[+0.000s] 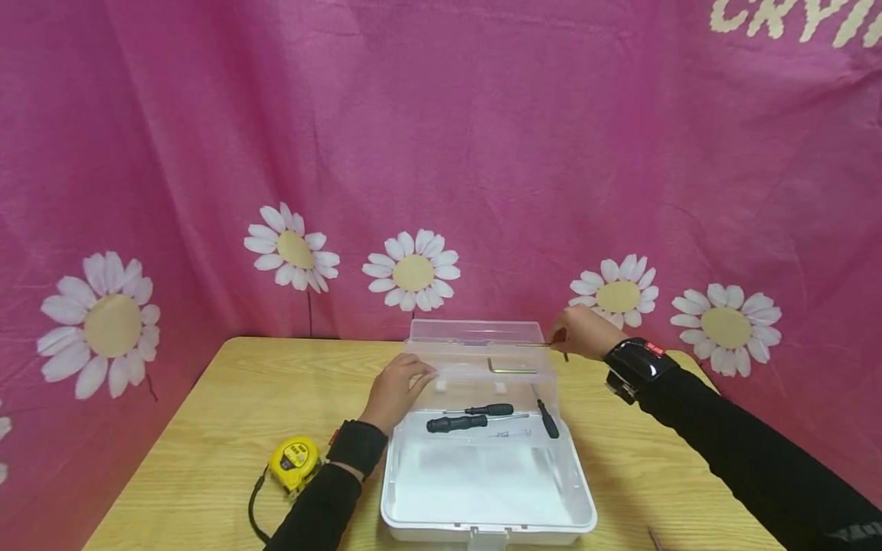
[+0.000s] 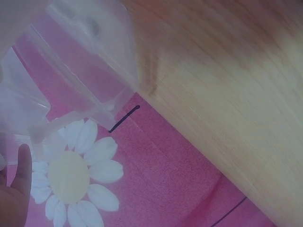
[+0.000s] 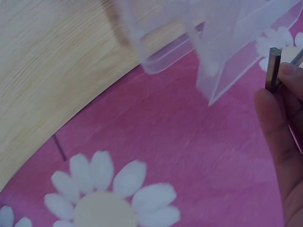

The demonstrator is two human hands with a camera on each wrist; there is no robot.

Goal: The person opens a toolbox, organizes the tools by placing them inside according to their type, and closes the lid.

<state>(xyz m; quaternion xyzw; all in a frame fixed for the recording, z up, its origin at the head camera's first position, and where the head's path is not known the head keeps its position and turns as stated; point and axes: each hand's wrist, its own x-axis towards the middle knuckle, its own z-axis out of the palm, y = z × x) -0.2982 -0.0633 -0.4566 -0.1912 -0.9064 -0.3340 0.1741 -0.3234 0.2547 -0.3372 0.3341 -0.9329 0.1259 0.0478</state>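
A white toolbox (image 1: 482, 490) stands open, its clear plastic trays (image 1: 455, 356) raised at the back. My left hand (image 1: 400, 390) grips the left edge of the raised tray section; in the left wrist view its thumb (image 2: 22, 172) shows beside the clear plastic. Past the tray's right end, my right hand (image 1: 586, 330) pinches an L-shaped hex key (image 3: 273, 70) between thumb and fingertips. That key's long arm points left over the upper tray. A second hex key (image 1: 511, 371) lies in the tray below it.
Black-handled screwdrivers (image 1: 457, 423) lie in the lower tray, one (image 1: 547, 417) slanted at its right end. A yellow tape measure (image 1: 295, 463) with a black strap sits left of the box. A thin dark rod (image 1: 654, 538) lies at the front right. A pink flowered cloth (image 1: 482, 153) hangs behind the table.
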